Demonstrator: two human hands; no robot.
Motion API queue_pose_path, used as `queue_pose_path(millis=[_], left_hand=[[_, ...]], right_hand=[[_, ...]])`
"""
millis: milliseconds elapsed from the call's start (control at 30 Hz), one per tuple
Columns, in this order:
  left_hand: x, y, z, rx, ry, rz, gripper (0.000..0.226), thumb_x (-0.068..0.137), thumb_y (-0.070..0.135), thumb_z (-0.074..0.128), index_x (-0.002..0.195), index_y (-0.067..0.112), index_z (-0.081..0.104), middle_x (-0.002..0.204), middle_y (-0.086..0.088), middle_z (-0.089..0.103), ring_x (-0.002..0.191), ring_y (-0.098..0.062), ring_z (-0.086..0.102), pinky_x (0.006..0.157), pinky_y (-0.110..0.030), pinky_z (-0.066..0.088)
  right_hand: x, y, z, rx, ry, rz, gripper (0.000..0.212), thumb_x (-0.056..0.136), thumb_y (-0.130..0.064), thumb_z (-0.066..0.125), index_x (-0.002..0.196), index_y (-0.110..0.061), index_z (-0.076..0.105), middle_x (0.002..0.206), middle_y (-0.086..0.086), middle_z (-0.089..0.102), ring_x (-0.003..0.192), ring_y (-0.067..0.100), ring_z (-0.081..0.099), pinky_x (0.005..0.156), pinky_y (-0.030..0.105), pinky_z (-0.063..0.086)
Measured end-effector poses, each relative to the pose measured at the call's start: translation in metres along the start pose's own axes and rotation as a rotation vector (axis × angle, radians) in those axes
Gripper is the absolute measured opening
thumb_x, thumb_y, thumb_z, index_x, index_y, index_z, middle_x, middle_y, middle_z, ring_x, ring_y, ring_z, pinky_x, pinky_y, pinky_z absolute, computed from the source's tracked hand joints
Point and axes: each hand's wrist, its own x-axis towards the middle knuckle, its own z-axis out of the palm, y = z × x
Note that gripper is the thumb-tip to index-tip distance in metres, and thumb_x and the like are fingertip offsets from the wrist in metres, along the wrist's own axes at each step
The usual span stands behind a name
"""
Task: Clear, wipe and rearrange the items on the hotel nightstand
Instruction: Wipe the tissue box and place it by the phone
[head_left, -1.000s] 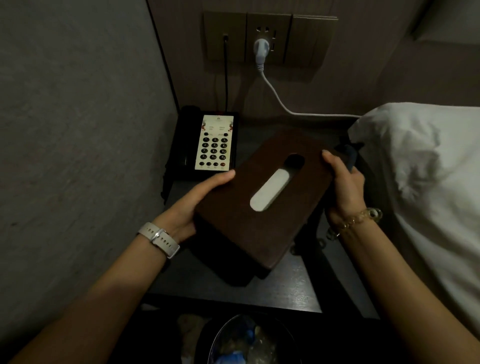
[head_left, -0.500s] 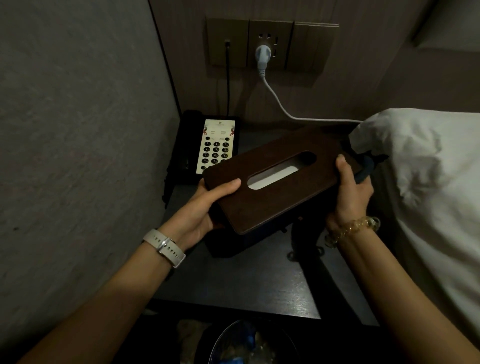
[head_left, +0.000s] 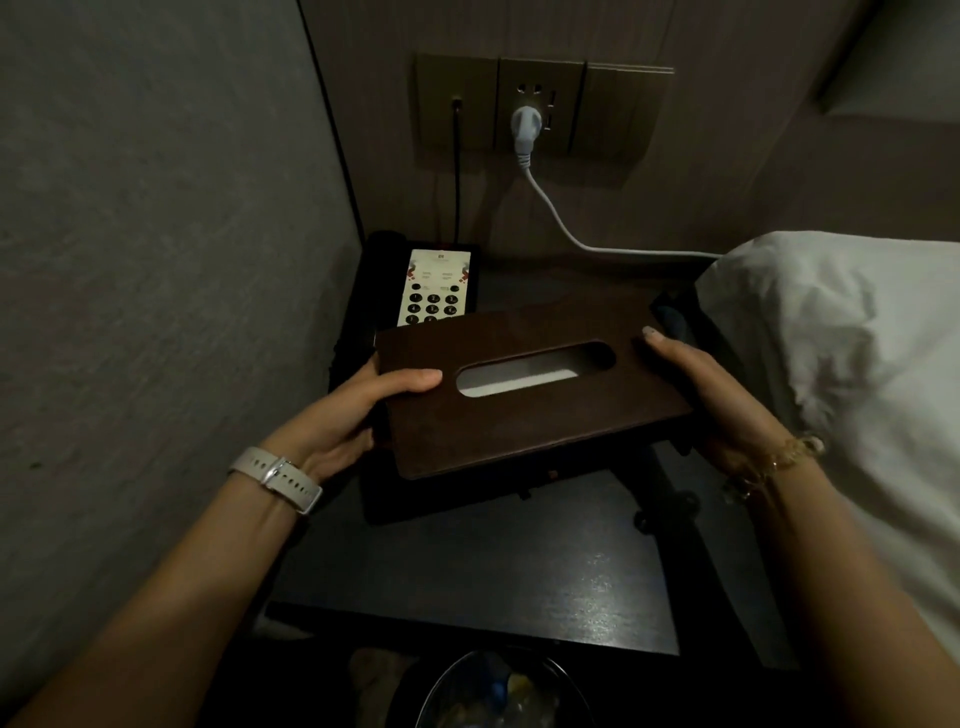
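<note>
A dark brown tissue box (head_left: 524, 415) with an oval slot showing white tissue is held above the dark nightstand (head_left: 467, 582). My left hand (head_left: 358, 410) grips its left end, thumb on top. My right hand (head_left: 706, 395) grips its right end, thumb along the top edge. The box lies nearly level, its long side across the nightstand. A black telephone (head_left: 431, 291) with a white keypad stands at the back left, partly hidden behind the box. A dark object (head_left: 670, 317) sits behind my right hand, unclear what.
A white plug (head_left: 525, 130) sits in the wall socket, its cable running right behind a white pillow (head_left: 831, 374). A wall bounds the left side. A bin (head_left: 498, 691) with rubbish stands below the nightstand's front edge.
The tissue box has turned from a diagonal tilt to lie almost level and crosswise, and moved slightly back toward the telephone, with both hands still gripping its ends.
</note>
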Motion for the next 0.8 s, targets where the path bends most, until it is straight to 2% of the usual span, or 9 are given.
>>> queue_pose_path(millis=[100,200,267,333,367,433,500,633,800], left_hand=[[0.000,-0.001,0.000,0.032,-0.039,-0.025,0.069,0.067,0.024,0.083,0.128,0.030,0.053,0.110,0.004,0.074,0.102,-0.015,0.070,0.071,-0.026,0.058],[-0.001,-0.002,-0.001,0.089,-0.080,-0.062,0.096,0.036,0.038,0.097,0.121,0.033,0.055,0.106,0.005,0.074,0.101,-0.015,0.071,0.072,-0.026,0.059],[-0.001,-0.003,-0.001,0.105,-0.101,-0.079,0.100,0.029,0.040,0.097,0.119,0.032,0.055,0.104,0.005,0.075,0.101,-0.015,0.071,0.072,-0.027,0.059],[0.000,-0.003,0.000,0.076,-0.100,-0.089,0.091,0.039,0.037,0.096,0.120,0.029,0.056,0.104,0.003,0.075,0.100,-0.017,0.071,0.071,-0.026,0.059],[0.001,-0.003,0.001,0.056,-0.090,-0.094,0.080,0.051,0.036,0.093,0.121,0.027,0.056,0.105,0.001,0.075,0.100,-0.017,0.071,0.071,-0.027,0.059],[0.002,-0.003,0.002,-0.003,-0.056,-0.086,0.053,0.075,0.034,0.077,0.123,0.023,0.058,0.109,-0.003,0.074,0.103,-0.019,0.070,0.074,-0.029,0.059],[0.003,-0.003,0.002,-0.071,-0.022,-0.046,0.044,0.081,0.041,0.066,0.121,0.024,0.062,0.116,-0.005,0.072,0.108,-0.021,0.068,0.080,-0.031,0.059],[0.004,-0.003,0.006,-0.169,0.045,0.075,0.047,0.080,0.048,0.065,0.123,0.029,0.059,0.128,-0.004,0.066,0.115,-0.022,0.064,0.088,-0.041,0.056],[0.012,-0.019,0.028,-0.242,0.121,0.157,0.072,0.080,0.034,0.068,0.143,0.019,0.038,0.137,-0.013,0.053,0.117,-0.030,0.062,0.091,-0.045,0.056]], right_hand=[[0.000,-0.001,-0.002,-0.015,-0.024,0.022,0.050,0.076,-0.050,0.071,0.115,-0.019,0.066,0.100,0.010,0.075,0.077,0.019,0.073,0.062,0.026,0.058],[0.000,-0.002,-0.006,-0.030,-0.027,0.031,0.048,0.071,-0.047,0.076,0.111,-0.022,0.068,0.095,0.009,0.076,0.075,0.022,0.074,0.059,0.029,0.058],[-0.002,-0.003,-0.008,-0.074,-0.041,0.045,0.049,0.067,-0.045,0.077,0.108,-0.021,0.068,0.088,0.008,0.076,0.071,0.021,0.074,0.055,0.027,0.057],[-0.001,-0.004,-0.008,-0.093,-0.025,0.063,0.054,0.063,-0.044,0.077,0.109,-0.016,0.067,0.083,0.007,0.076,0.066,0.020,0.073,0.052,0.025,0.056],[0.000,-0.005,-0.007,-0.081,-0.003,0.070,0.056,0.063,-0.043,0.077,0.110,-0.014,0.066,0.081,0.007,0.076,0.065,0.019,0.073,0.051,0.025,0.055],[0.001,-0.006,-0.003,-0.038,0.051,0.065,0.055,0.067,-0.040,0.076,0.113,-0.012,0.064,0.087,0.009,0.074,0.065,0.019,0.072,0.052,0.026,0.056],[0.002,-0.006,0.001,0.040,0.098,0.039,0.046,0.077,-0.036,0.074,0.115,-0.012,0.065,0.095,0.011,0.073,0.070,0.021,0.072,0.056,0.027,0.058],[0.001,0.003,0.013,0.265,0.247,-0.054,0.029,0.085,-0.026,0.070,0.110,-0.012,0.068,0.090,0.007,0.074,0.068,0.016,0.072,0.061,0.030,0.061],[-0.002,0.020,0.043,0.399,0.453,-0.143,0.039,0.087,-0.024,0.070,0.121,-0.006,0.062,0.113,0.016,0.070,0.096,0.025,0.069,0.091,0.041,0.056]])
